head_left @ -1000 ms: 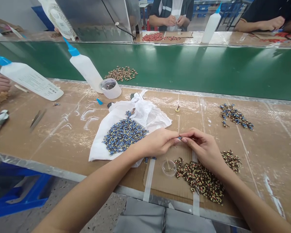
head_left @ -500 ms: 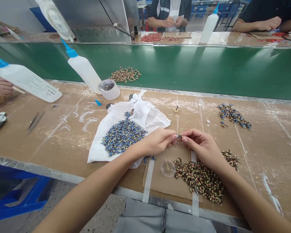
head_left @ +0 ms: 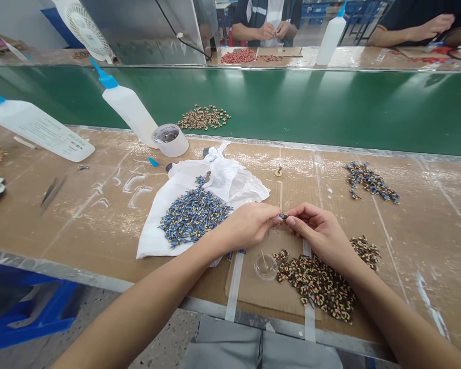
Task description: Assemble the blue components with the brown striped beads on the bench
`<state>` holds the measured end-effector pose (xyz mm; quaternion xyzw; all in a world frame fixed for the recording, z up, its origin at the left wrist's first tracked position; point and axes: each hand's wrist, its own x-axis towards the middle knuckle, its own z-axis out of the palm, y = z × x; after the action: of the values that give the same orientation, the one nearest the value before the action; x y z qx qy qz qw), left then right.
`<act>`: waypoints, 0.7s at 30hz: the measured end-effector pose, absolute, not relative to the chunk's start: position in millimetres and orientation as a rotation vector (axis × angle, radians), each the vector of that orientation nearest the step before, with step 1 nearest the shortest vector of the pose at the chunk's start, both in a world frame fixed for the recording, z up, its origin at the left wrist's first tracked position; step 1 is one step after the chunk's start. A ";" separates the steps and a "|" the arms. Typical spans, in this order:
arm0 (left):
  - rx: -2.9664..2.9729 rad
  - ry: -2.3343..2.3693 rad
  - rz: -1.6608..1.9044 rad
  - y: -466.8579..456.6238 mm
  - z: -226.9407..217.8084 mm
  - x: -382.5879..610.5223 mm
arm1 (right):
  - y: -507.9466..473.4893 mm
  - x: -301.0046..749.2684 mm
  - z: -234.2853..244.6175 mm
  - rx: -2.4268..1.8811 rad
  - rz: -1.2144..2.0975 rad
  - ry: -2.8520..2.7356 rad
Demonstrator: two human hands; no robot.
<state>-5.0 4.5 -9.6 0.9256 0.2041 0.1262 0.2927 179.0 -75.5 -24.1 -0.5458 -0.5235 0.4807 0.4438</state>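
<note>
My left hand [head_left: 251, 221] and my right hand [head_left: 318, 228] meet over the cardboard, thumbs and forefingers pinched on a tiny blue-and-yellow piece [head_left: 283, 217] between them. Its exact shape is too small to make out. Left of my hands, a heap of small blue-and-yellow pieces [head_left: 194, 215] lies on a white plastic bag [head_left: 148, 241]. Under my right forearm spreads a pile of dark brown, yellow and red pieces [head_left: 322, 287]. Beside that pile sits a small clear cup [head_left: 266, 267] with a thin stick in it. Farther right lies a group of blue-and-brown pieces [head_left: 371, 182].
Two white bottles with blue nozzles, one leaning [head_left: 130, 113] and one lying tilted [head_left: 42, 128], are at the left, near a tape roll [head_left: 171, 141] and tweezers [head_left: 53, 195]. Behind runs a green belt [head_left: 311, 107] bearing small pieces [head_left: 204, 118]. Co-workers' hands [head_left: 274, 31] are across it.
The piece between my fingertips has turned slightly and shows more blue; both hands stay nearly in place. At the far left, another person's hand has left the view.
</note>
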 end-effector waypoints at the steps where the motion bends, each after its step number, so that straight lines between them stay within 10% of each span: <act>1: 2.481 0.543 0.340 4.7 -10.2 -5.2 | -75.7 179.0 -24.7 -1.355 1.195 -1.299; 21: 2.600 0.512 0.210 5.3 -22.5 -0.3 | -77.4 184.1 -29.6 -1.355 1.066 -1.653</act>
<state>-0.3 5.3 -22.5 0.9496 0.1872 0.0765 0.2394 184.1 -77.4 -29.6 -0.5277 -0.6435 0.4152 0.3675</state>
